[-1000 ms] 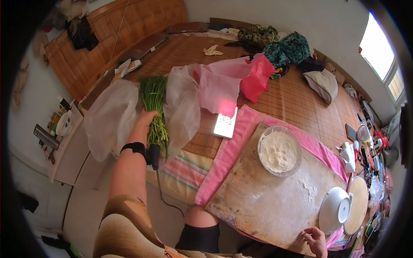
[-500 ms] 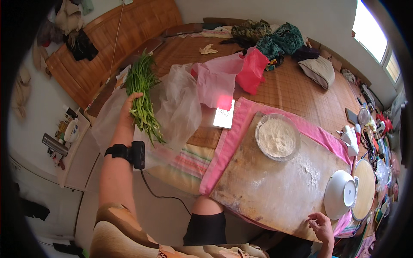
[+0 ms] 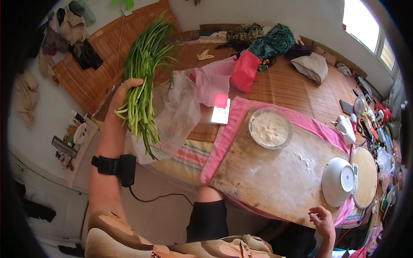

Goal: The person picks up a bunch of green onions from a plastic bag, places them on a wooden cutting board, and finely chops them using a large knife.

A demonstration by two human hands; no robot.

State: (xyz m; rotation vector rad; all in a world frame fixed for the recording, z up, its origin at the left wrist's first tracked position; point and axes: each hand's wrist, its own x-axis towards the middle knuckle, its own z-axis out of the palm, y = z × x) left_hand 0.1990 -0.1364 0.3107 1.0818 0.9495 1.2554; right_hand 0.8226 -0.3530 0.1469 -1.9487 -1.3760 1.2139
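Observation:
A large bunch of green chives (image 3: pixel 145 103) is gripped in my left hand (image 3: pixel 127 89), the thumb across its stems and the leaves pointing up and away. Beyond and below the bunch lies a crumpled translucent plastic bag (image 3: pixel 178 114). My right hand (image 3: pixel 323 222) is beside the near right edge of the wooden board (image 3: pixel 258 180), holding nothing, its fingers loosely bent and apart. On the board stands a clear bowl of flour (image 3: pixel 270 129), with loose flour scattered nearby. An overturned white bowl (image 3: pixel 336 182) rests at the board's right, just beyond my right hand.
A pink towel (image 3: pixel 211 161) lies under the board. Left of it are a phone-like white device (image 3: pixel 220 112) and pink plastic bags (image 3: pixel 246 71). A round wooden lid or board (image 3: pixel 365 178) and a cluttered strip of small items line the right side. A shelf with bottles (image 3: pixel 81 157) stands left.
My left hand has lifted the chives up and nearer, clear of the plastic bag. My right hand has shifted only slightly beside the board.

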